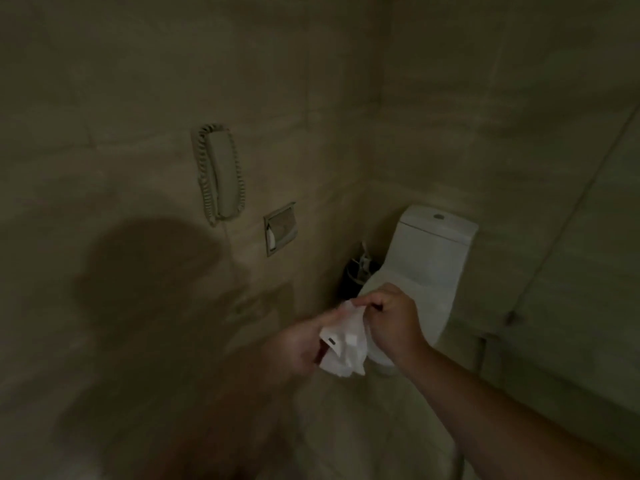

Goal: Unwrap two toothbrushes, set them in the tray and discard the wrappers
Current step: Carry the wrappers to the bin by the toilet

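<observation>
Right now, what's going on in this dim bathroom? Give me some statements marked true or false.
Both the left hand and the right hand hold the white wrappers. True.
A telephone hangs on the wall. True.
The toilet stands left of the telephone. False: it stands to its right.
The wrappers lie in the dark bin. False: they are in the hands; the bin sits beside the toilet.
</observation>
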Demonstrator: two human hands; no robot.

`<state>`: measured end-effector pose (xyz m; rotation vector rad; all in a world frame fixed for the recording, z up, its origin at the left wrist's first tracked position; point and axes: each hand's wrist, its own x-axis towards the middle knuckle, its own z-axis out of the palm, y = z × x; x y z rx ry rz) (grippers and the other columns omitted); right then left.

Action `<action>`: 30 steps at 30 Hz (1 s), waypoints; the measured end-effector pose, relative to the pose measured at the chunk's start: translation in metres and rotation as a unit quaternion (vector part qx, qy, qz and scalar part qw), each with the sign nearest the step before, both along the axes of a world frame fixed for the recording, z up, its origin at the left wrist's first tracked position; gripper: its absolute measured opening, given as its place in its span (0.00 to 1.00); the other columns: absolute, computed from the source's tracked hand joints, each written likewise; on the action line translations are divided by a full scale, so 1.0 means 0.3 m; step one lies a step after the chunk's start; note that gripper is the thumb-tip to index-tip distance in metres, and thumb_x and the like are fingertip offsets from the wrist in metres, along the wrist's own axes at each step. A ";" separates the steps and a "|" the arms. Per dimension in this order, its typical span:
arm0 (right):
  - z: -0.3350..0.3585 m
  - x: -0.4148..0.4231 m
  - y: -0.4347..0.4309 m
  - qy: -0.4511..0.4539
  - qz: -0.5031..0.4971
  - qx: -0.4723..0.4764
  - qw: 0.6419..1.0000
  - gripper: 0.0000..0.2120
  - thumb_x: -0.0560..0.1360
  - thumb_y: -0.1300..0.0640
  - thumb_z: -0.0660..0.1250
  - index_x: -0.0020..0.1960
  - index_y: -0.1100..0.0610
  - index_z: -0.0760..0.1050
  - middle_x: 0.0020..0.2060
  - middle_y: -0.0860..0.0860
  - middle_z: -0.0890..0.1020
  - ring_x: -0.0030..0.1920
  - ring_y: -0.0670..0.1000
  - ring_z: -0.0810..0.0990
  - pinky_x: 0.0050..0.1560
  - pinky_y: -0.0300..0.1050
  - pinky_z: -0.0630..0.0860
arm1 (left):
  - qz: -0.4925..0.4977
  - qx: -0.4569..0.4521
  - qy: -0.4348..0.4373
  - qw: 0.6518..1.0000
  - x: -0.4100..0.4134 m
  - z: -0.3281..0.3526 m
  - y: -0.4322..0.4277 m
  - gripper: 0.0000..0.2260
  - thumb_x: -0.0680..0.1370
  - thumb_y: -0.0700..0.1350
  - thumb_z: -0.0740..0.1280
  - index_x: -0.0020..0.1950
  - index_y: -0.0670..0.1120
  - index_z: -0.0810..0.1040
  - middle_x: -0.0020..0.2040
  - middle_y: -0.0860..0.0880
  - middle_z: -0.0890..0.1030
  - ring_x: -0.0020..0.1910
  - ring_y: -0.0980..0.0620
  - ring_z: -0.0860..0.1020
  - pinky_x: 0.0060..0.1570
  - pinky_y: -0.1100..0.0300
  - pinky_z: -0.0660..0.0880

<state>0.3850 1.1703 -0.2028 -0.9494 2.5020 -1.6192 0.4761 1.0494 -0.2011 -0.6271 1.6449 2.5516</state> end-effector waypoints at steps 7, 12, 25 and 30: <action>0.065 -0.321 -0.307 -0.193 -0.016 -0.096 0.976 0.15 0.73 0.70 0.61 0.47 0.54 0.82 0.44 0.56 0.83 0.47 0.58 0.82 0.48 0.50 0.79 | 0.010 -0.093 -0.048 0.994 -0.385 0.021 -0.324 0.04 0.74 0.36 0.67 0.45 0.38 0.82 0.42 0.41 0.83 0.41 0.47 0.82 0.46 0.55 0.78; 0.050 -0.493 -0.382 -0.331 0.050 -0.094 0.938 0.08 0.70 0.62 0.71 0.47 0.53 0.81 0.38 0.48 0.86 0.40 0.49 0.85 0.35 0.38 0.78 | 0.056 -0.097 -0.049 0.993 -0.641 0.006 -0.400 0.09 0.72 0.33 0.69 0.51 0.36 0.79 0.49 0.37 0.81 0.47 0.41 0.80 0.49 0.49 0.77; -0.185 -1.295 -0.535 -0.361 -0.115 -0.047 0.924 0.23 0.67 0.78 0.61 0.26 0.54 0.78 0.32 0.51 0.80 0.40 0.56 0.78 0.40 0.44 0.75 | -0.007 0.002 -0.166 0.986 -1.347 -0.218 -0.552 0.14 0.77 0.44 0.63 0.60 0.38 0.76 0.45 0.43 0.82 0.39 0.47 0.80 0.43 0.55 0.76; -0.181 -1.608 -0.645 -0.416 -0.099 -0.040 0.903 0.21 0.71 0.75 0.59 0.32 0.55 0.81 0.46 0.58 0.80 0.48 0.62 0.77 0.50 0.56 0.77 | 0.032 -0.030 -0.175 0.984 -1.654 -0.216 -0.620 0.14 0.76 0.39 0.66 0.59 0.33 0.75 0.42 0.40 0.81 0.39 0.44 0.80 0.46 0.50 0.78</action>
